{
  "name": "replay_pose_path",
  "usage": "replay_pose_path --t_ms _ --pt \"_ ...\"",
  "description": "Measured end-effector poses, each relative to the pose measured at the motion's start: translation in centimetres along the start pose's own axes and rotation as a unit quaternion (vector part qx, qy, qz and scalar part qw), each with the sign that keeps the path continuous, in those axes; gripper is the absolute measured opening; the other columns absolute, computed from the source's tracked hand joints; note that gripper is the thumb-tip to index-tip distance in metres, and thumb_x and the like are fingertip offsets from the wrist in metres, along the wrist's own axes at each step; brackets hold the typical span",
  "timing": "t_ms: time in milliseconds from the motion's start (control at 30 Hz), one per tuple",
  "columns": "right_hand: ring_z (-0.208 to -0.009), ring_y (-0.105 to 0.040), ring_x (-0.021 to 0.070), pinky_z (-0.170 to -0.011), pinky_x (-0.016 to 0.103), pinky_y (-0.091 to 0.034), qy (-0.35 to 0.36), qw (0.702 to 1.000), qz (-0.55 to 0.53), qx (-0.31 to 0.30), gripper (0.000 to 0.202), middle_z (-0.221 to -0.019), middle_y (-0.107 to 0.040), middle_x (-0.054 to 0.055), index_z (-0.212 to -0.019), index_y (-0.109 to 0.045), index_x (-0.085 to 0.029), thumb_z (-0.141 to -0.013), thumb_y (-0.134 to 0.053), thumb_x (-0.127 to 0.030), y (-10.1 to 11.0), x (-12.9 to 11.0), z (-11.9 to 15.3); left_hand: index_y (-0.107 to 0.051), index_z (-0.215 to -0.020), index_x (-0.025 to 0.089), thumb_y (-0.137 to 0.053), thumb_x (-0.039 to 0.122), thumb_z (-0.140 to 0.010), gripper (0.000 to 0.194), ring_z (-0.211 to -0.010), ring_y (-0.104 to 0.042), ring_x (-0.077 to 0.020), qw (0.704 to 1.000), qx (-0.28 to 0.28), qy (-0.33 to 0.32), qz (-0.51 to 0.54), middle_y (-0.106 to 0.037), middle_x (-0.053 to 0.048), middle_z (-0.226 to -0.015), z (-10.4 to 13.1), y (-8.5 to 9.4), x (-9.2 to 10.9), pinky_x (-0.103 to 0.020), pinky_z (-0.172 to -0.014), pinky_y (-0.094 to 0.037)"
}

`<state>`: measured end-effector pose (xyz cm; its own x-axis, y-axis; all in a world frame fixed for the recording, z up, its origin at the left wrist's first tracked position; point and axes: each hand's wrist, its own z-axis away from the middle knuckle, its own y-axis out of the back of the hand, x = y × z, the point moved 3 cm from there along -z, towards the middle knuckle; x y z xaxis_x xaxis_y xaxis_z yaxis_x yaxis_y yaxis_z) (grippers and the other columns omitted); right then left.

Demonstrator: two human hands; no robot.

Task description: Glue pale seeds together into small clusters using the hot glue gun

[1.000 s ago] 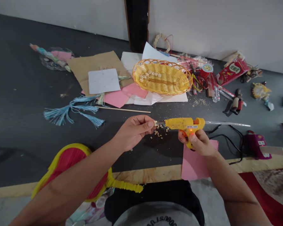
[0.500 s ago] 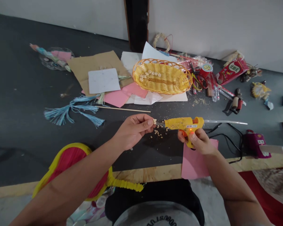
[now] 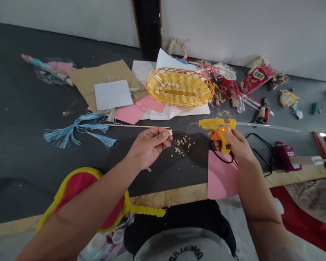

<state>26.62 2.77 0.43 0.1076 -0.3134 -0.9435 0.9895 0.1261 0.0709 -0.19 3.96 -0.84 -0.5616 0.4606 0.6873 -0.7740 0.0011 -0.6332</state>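
Observation:
Between the thumb and fingers of my left hand [image 3: 152,145] is a small cream-coloured beaded piece [image 3: 170,133]. My right hand [image 3: 236,145] grips a yellow hot glue gun [image 3: 214,125] by its handle, with an orange light glowing on its side. The nozzle points left, apart from the beaded piece. A clear glue stick [image 3: 263,125] sticks out of the gun's back end. Loose cream bits [image 3: 182,145] lie scattered on the dark table between my hands. Several similar pieces [image 3: 167,86] sit in the yellow woven basket [image 3: 190,96].
Blue tassels [image 3: 62,132] and a thin stick [image 3: 138,126] lie to the left. Pink paper [image 3: 222,177] overlaps the table's front edge. A purple power socket [image 3: 286,156] with cables stands at right. A red and yellow fan [image 3: 76,188] lies under my left forearm.
My right hand has drawn the glue gun up and to the right, away from the piece. My left hand has shifted slightly left and up, still pinching it.

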Motion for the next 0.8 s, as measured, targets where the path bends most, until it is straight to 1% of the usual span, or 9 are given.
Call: replay_pose_path --t_ms 67,133,233,367,433,533,633,700,800 --pt "-0.05 -0.056 0.0113 -0.045 0.022 -0.045 -0.026 0.997 0.033 0.065 0.054 -0.061 -0.06 0.0 -0.085 -0.06 -0.02 -0.079 -0.061 -0.073 1.2 0.0 -0.6 -0.072 -0.063 0.013 -0.092 0.026 -0.057 0.025 -0.056 -0.052 -0.0065 1.0 -0.006 -0.003 -0.002 -0.067 -0.003 -0.064 0.1 0.0 0.0 -0.019 -0.055 -0.046" --pt "-0.051 -0.058 0.0128 -0.047 0.023 -0.048 -0.038 0.994 0.067 0.077 0.059 -0.062 -0.061 -0.001 -0.087 -0.057 -0.021 -0.072 -0.064 -0.077 2.1 -0.1 -1.1 -0.072 -0.063 0.012 -0.092 0.026 -0.058 0.025 -0.057 -0.052 -0.0067 1.0 -0.01 -0.007 -0.003 -0.066 -0.003 -0.064 0.1 -0.1 0.0 -0.019 -0.056 -0.046" --pt "-0.058 -0.062 0.0161 -0.053 0.027 -0.049 -0.014 0.973 0.214 0.083 0.058 -0.068 -0.065 0.001 -0.094 -0.059 -0.019 -0.08 -0.056 -0.075 3.6 -0.9 -1.2 -0.071 -0.062 0.013 -0.092 0.026 -0.057 0.025 -0.057 -0.052 -0.0068 1.0 -0.012 -0.011 -0.003 -0.065 -0.003 -0.063 0.1 0.0 0.0 -0.019 -0.056 -0.046" --pt "-0.077 -0.068 0.0244 -0.065 0.031 -0.046 -0.012 0.83 0.53 0.171 0.038 -0.083 -0.073 0.009 -0.098 -0.067 -0.018 -0.091 -0.053 -0.052 5.0 -2.6 0.2 -0.071 -0.061 0.013 -0.093 0.026 -0.055 0.026 -0.057 -0.052 -0.0067 1.0 -0.012 -0.015 0.0 -0.065 -0.003 -0.062 0.0 0.0 0.0 -0.018 -0.055 -0.046" --pt "-0.084 -0.07 0.0264 -0.07 0.033 -0.047 0.011 0.788 0.584 0.197 0.031 -0.093 -0.075 0.009 -0.109 -0.067 -0.02 -0.091 -0.055 -0.042 4.2 -3.3 1.1 -0.071 -0.061 0.013 -0.093 0.025 -0.054 0.026 -0.055 -0.052 -0.0062 1.0 -0.009 -0.015 -0.001 -0.066 -0.003 -0.062 0.0 0.0 -0.1 -0.017 -0.055 -0.046" --pt "-0.092 -0.07 0.0234 -0.077 0.032 -0.05 0.124 0.809 0.558 0.139 0.025 -0.105 -0.075 0.007 -0.113 -0.067 -0.023 -0.093 -0.054 -0.031 0.8 -3.7 1.7 -0.072 -0.061 0.013 -0.093 0.026 -0.053 0.026 -0.053 -0.052 -0.0052 1.0 -0.007 -0.012 -0.004 -0.067 -0.002 -0.062 0.0 -0.1 -0.2 -0.017 -0.054 -0.046" --pt "-0.105 -0.068 0.0211 -0.089 0.031 -0.05 0.216 0.819 0.531 -0.009 0.022 -0.112 -0.073 0.006 -0.11 -0.068 -0.022 -0.095 -0.052 -0.021 -3.6 -3.3 1.3 -0.071 -0.061 0.013 -0.093 0.026 -0.052 0.027 -0.052 -0.052 -0.0052 1.0 -0.008 -0.016 -0.004 -0.067 -0.003 -0.062 0.0 -0.1 -0.1 -0.017 -0.054 -0.046" --pt "-0.105 -0.068 0.0205 -0.087 0.03 -0.05 0.207 0.807 0.549 -0.071 0.023 -0.113 -0.072 0.005 -0.11 -0.068 -0.022 -0.094 -0.052 -0.018 -5.6 -2.9 0.7 -0.071 -0.061 0.013 -0.093 0.026 -0.053 0.027 -0.052 -0.052 -0.0052 1.0 -0.007 -0.021 -0.003 -0.067 -0.003 -0.063 0.1 -0.1 0.0 -0.018 -0.054 -0.045" --pt "-0.102 -0.068 0.0205 -0.084 0.029 -0.049 0.158 0.787 0.589 -0.094 0.02 -0.11 -0.073 0.005 -0.109 -0.067 -0.022 -0.093 -0.057 -0.019 -6.9 -2.7 -0.2 -0.071 -0.061 0.013 -0.093 0.026 -0.053 0.028 -0.053 -0.052 -0.0057 1.0 -0.01 -0.025 -0.002 -0.067 -0.002 -0.062 0.1 -0.2 0.0 -0.018 -0.054 -0.045"
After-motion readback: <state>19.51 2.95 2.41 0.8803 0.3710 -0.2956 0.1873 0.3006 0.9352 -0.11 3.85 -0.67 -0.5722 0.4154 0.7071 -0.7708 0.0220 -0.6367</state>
